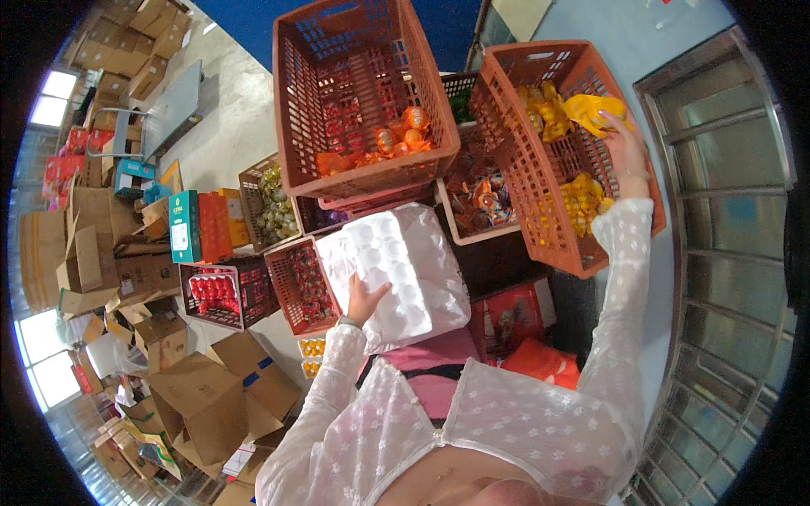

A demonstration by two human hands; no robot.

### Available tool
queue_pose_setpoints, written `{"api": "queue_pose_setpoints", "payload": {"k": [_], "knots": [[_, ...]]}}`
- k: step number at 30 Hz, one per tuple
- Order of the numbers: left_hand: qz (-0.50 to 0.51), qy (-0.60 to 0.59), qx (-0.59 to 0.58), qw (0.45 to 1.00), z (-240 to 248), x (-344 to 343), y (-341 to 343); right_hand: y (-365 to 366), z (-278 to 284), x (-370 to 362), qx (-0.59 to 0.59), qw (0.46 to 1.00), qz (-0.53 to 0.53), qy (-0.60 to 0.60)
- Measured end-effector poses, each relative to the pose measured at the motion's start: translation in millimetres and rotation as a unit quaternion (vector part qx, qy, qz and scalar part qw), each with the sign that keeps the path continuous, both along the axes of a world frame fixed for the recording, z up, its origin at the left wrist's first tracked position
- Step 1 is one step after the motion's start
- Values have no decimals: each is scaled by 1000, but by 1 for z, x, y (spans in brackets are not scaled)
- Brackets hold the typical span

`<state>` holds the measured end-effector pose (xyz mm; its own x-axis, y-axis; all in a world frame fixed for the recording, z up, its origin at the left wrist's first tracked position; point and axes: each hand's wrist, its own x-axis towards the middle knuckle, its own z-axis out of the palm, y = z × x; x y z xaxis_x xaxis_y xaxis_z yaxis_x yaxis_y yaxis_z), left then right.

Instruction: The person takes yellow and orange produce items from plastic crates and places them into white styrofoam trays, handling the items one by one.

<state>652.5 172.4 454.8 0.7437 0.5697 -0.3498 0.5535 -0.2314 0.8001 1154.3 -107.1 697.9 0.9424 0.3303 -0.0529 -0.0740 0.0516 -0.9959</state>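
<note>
- Head view: I see the yellow pack [584, 110] at the upper right, over the crate [525, 181]; a light, even hold should spare its wrapper.
- The right hand [624, 145] has its fingers closed on it, arm stretched far up the frame.
- The left hand [363, 300] lies on the white tray [396, 274] at centre, thumb spread; whether it grips, I cannot tell.

Left hand [363, 300] on white tray [407, 295], right hand [624, 152] holding yellow packet [588, 111]

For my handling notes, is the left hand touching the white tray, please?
Touching: the head view shows the left hand on the white tray, thumb across its face.
</note>
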Motion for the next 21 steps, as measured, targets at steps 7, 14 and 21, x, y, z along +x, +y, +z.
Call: {"api": "queue_pose_setpoints", "payload": {"k": [7, 14, 21], "knots": [[-24, -55, 43, 997, 49, 22, -9, 45, -7, -204, 119, 969, 142, 164], [-107, -48, 35, 993, 49, 32, -14, 151, -119, -293, -4, 966, 166, 197], [-145, -14, -113, 983, 64, 29, -22, 179, -131, -297, -448, 839, 214, -221]]}}
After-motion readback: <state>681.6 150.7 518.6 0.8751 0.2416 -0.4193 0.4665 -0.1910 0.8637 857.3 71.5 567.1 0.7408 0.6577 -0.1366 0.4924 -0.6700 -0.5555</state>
